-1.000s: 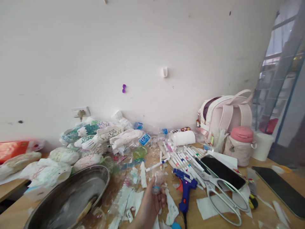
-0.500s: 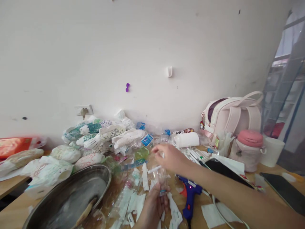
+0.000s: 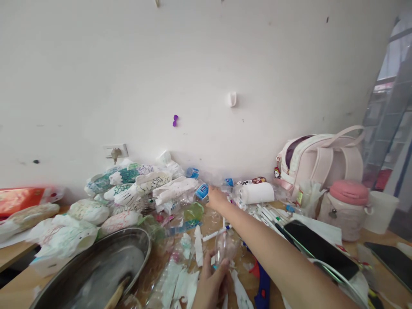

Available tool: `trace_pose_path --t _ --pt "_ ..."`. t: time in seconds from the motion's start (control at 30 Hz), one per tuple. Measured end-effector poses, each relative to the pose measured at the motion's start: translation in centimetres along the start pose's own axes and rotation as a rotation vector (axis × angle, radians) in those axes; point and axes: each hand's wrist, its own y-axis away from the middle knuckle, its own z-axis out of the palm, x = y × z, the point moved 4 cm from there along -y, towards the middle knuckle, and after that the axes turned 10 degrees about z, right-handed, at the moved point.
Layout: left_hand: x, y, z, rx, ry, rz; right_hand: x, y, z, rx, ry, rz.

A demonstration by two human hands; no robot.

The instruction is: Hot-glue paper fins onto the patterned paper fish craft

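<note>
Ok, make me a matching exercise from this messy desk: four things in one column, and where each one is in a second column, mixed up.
Things:
1. left hand
2. right hand
3. metal basin
4. pink backpack

Places:
A. against the wall at the far right of the desk
B. stretched out to the pile of plastic bottles by the wall
C. near edge of the desk, on the left
D. bottom centre, its grip around a clear bottle piece

Pairs: 1-D, 2-B, 3-C, 4-A
</note>
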Motion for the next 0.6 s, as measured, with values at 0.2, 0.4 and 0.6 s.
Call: trace_pose_path --t 0.2,0.4,0.6 --pt "5.3 1.8 -0.6 0.023 -0.566 0.322 1.2 3.1 -5.5 0.178 -0.251 -0.084" --pt "5.2 1.3 -1.8 0.085 -0.942 0.459 7.8 12.6 -5.5 -0.264 -0.959 -0.019" --pt "6.3 2.3 -0.5 0.033 -1.109 0.513 14.3 22.1 -0.4 -0.336 -1.236 0.081"
